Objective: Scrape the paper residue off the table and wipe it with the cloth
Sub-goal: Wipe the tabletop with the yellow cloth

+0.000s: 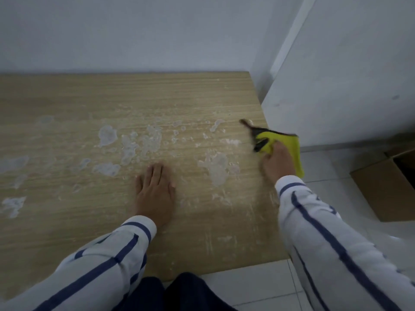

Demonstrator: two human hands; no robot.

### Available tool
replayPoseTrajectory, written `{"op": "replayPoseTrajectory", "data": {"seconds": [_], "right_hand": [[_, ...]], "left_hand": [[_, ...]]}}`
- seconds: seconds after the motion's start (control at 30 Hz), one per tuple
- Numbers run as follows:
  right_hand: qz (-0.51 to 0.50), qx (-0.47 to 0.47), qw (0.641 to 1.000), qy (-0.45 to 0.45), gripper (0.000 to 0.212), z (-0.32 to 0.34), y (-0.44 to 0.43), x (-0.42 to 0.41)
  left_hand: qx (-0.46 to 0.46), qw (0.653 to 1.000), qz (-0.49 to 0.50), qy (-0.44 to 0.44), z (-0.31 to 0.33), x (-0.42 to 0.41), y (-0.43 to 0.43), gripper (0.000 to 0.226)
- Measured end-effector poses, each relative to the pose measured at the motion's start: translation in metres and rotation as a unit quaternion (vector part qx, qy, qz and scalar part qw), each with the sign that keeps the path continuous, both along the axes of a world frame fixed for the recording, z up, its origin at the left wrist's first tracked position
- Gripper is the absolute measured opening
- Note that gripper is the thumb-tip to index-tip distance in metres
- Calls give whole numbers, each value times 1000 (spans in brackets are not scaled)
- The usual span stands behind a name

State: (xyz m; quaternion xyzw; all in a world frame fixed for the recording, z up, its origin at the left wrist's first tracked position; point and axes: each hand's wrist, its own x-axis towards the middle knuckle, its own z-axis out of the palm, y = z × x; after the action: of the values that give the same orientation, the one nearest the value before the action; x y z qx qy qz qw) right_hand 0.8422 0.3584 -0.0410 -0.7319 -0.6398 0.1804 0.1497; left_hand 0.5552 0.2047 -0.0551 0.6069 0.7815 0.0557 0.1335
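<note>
A light wooden table (67, 221) carries several whitish patches of paper residue (107, 135) across its middle and right. My left hand (156, 191) lies flat on the tabletop, palm down, holding nothing. Near the table's right edge my right hand (277, 162) grips a yellow cloth (289, 147). A dark scraper (251, 131) sticks out from that cloth toward the far left, its tip blurred. A larger residue patch (216, 167) lies between my two hands.
A white wall (134, 30) runs along the table's far edge. A white panel (348, 86) stands right of the table. An open cardboard box (386, 187) sits on the white tiled floor (247, 286) at the right.
</note>
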Motion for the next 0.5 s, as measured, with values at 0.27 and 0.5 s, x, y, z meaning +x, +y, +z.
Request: {"op": "replayPoseTrajectory", "data": {"seconds": [0.27, 0.5], "right_hand": [[267, 25, 963, -10, 39, 1, -93, -106], [-7, 17, 997, 70, 19, 23, -82, -129]], "left_hand": [[-4, 999, -12, -36, 7, -6, 2, 55], [-9, 993, -66, -93, 20, -37, -7, 58]]}}
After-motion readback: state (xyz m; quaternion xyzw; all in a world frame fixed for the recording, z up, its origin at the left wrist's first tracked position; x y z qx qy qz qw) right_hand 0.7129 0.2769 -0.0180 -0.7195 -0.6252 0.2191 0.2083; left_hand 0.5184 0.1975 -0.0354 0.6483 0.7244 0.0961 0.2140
